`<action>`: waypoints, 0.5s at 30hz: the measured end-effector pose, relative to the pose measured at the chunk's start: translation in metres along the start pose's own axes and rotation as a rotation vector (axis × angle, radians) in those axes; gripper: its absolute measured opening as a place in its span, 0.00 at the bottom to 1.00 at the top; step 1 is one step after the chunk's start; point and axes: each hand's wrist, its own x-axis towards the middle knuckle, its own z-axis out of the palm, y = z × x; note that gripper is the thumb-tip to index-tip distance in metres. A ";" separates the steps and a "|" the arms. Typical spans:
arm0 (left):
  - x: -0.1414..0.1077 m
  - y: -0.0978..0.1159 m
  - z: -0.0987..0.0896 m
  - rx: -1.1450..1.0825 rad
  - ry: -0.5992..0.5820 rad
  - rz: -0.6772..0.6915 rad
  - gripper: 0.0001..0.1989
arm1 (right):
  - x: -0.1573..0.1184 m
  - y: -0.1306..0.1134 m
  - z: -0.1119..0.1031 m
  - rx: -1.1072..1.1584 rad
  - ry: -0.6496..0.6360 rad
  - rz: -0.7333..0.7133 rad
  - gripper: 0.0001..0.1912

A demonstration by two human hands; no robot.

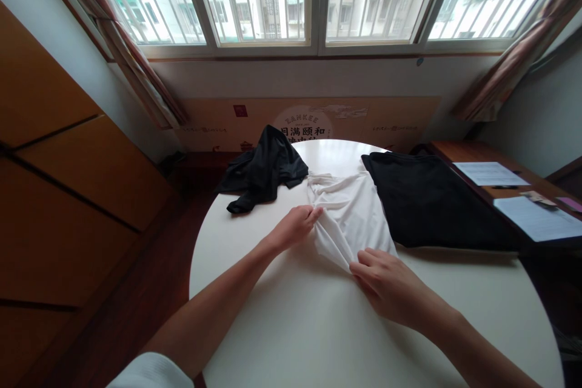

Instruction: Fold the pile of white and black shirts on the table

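Note:
A white cloth garment [352, 206] lies on the round white table [282, 315], partly folded, with creases across it; its exact kind does not show. My left hand [297, 224] pinches its left edge. At the near corner, my right hand [386, 279] grips the same garment, fingers closed on the fabric. Between both hands the near edge is pulled taut on a slant. To the right of it rests a flat, folded black cloth [436, 200]. A crumpled black garment [270, 163] sits in a heap at the table's far left.
Beyond the table's right side stands a brown wooden desk [473, 154] with paper sheets [536, 218] on it. Orange-brown cabinets [54, 194] are on the left. A barred window [313, 0] with curtains [136, 73] spans the far wall, above a printed panel [204, 115].

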 end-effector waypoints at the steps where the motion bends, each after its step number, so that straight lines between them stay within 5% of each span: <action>1: -0.003 0.002 0.000 0.014 -0.052 -0.009 0.28 | 0.000 0.000 -0.001 0.023 0.001 0.012 0.10; 6: -0.011 0.003 -0.007 0.074 -0.165 -0.069 0.25 | 0.008 0.021 -0.010 0.229 0.150 0.113 0.09; 11: 0.034 -0.010 -0.018 0.089 0.202 -0.129 0.14 | 0.048 0.084 -0.025 0.154 0.333 0.313 0.08; 15: 0.083 -0.018 -0.021 0.149 0.196 -0.070 0.18 | 0.091 0.127 -0.035 0.011 0.306 0.568 0.13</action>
